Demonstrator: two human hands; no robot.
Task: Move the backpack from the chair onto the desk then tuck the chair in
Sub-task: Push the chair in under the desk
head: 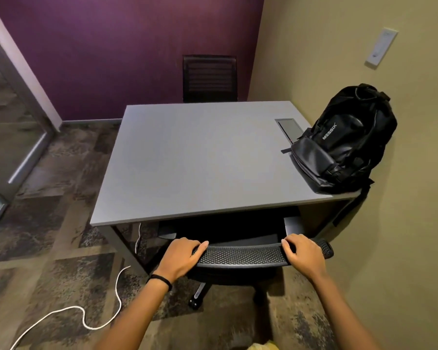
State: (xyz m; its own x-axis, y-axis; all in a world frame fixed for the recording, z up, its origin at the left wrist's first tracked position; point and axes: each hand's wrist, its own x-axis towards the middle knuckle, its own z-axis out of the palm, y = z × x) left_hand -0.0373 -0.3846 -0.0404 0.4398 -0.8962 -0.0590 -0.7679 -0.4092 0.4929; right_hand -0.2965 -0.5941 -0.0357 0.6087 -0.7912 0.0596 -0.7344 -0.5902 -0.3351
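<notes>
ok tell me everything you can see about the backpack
The backpack is black, of smooth, slightly shiny fabric that looks synthetic, with pale lettering on the front panel and a bulging lower front pocket. It stands roughly upright on the near right corner of the grey desk, leaning back against the beige wall. Its base partly overlaps the recessed panel in the desktop. A strap hangs down past the desk edge on the wall side. The zips look closed. Neither hand touches it.

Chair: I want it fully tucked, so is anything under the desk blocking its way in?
Nothing visible does. Both hands, left hand and right hand, grip the chair backrest, whose seat is already under the desk. The backpack sits on top, clear. The far underside is dark.
</notes>
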